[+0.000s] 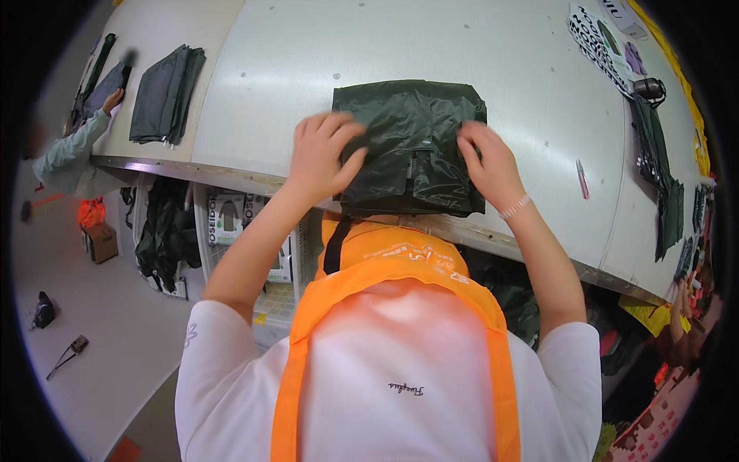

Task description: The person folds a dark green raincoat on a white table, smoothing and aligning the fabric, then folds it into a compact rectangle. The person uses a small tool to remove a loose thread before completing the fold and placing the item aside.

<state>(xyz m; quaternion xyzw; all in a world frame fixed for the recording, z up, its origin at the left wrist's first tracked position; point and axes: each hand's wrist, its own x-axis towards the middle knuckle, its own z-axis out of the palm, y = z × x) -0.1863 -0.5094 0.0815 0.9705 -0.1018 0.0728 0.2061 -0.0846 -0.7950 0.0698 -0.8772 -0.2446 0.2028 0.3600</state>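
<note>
A shiny dark green garment, folded into a near-rectangular bundle, lies on the white table right in front of me. A flap runs down its middle, and its near edge reaches the table's front edge. Over its left side is my left hand, fingers and thumb spread and a little blurred, holding nothing. My right hand is at the garment's right edge with bent fingers and the thumb apart from them. Its fingertips are at the cloth, but I see no cloth pinched between them.
Folded dark garments lie on the table at the left, near another person's hand. A pen-like tool is on the right, beyond it more dark garments and a printed bag. Under the table, a white basket stands beside dark cloth.
</note>
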